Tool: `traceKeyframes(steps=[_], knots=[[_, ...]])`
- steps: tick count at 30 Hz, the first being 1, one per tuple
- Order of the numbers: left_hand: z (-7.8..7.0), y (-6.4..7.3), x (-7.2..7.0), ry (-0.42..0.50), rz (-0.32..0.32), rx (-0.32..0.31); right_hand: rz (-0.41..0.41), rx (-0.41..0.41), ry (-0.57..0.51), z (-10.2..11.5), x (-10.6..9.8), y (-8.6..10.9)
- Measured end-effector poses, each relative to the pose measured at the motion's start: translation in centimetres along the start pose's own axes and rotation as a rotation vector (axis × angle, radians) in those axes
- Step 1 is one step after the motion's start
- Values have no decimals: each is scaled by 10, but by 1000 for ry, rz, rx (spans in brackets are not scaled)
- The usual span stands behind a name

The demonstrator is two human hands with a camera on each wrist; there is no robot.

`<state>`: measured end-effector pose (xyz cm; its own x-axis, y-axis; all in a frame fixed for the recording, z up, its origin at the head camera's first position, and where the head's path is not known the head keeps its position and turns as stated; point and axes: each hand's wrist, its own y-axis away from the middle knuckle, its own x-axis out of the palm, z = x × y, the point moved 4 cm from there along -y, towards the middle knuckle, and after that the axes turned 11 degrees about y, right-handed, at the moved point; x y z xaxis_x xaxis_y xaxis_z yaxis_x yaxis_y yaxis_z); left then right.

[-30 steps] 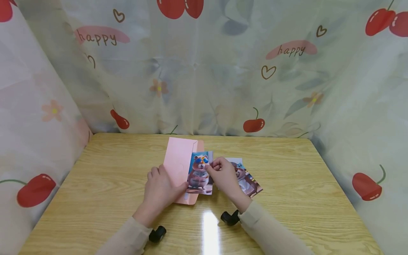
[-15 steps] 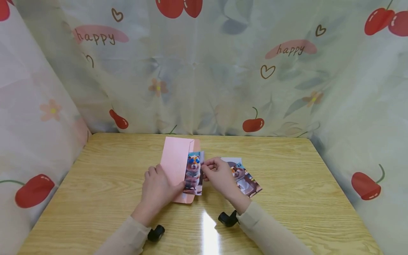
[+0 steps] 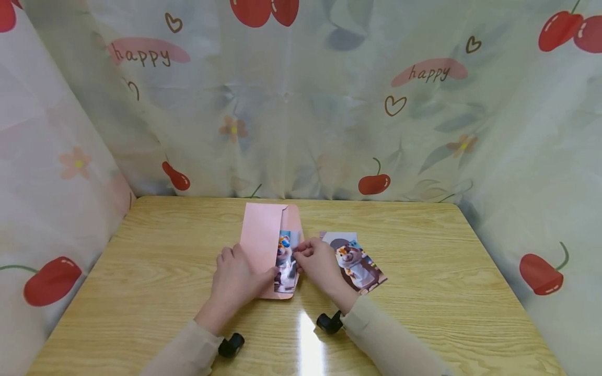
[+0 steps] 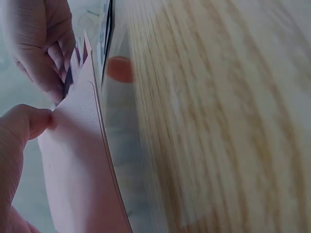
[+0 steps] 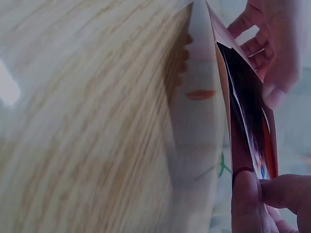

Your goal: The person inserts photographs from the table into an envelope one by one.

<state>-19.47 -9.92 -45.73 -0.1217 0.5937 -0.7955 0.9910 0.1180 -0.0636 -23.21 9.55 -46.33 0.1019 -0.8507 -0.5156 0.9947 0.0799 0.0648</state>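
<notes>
A pink envelope (image 3: 262, 227) is held at its lower left by my left hand (image 3: 233, 279), the thumb lying across its front near the opening. Between thumb and fingertips my right hand (image 3: 321, 263) pinches the outer edge of a photo card (image 3: 285, 274) with a bear-like animal in blue glasses. Part of that card sits inside the envelope, and a strip sticks out at the right by the unfolded flap. In the right wrist view the envelope's mouth gapes around the card (image 5: 245, 97). Seen from the left wrist, the envelope (image 4: 82, 160) stands tilted on edge.
More animal photo cards (image 3: 361, 267) lie overlapping on the wooden table (image 3: 423, 313), just right of my right hand. Black camera pieces (image 3: 231, 345) show at both sleeves. A printed curtain (image 3: 287, 130) encloses the back and sides.
My right hand has moved left, sliding the card deeper into the envelope, so a narrower strip of it shows. More of the loose cards at the right is uncovered. My left hand stays nearly still.
</notes>
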Motion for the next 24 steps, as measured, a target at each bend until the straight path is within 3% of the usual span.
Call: traceKeyframes(steps=[12,24], knots=[[-2,1,3,1,62,-23,53,21,2,2,15,0],[-1,1,6,28,93,-64,120,-11,5,-2,23,-4]])
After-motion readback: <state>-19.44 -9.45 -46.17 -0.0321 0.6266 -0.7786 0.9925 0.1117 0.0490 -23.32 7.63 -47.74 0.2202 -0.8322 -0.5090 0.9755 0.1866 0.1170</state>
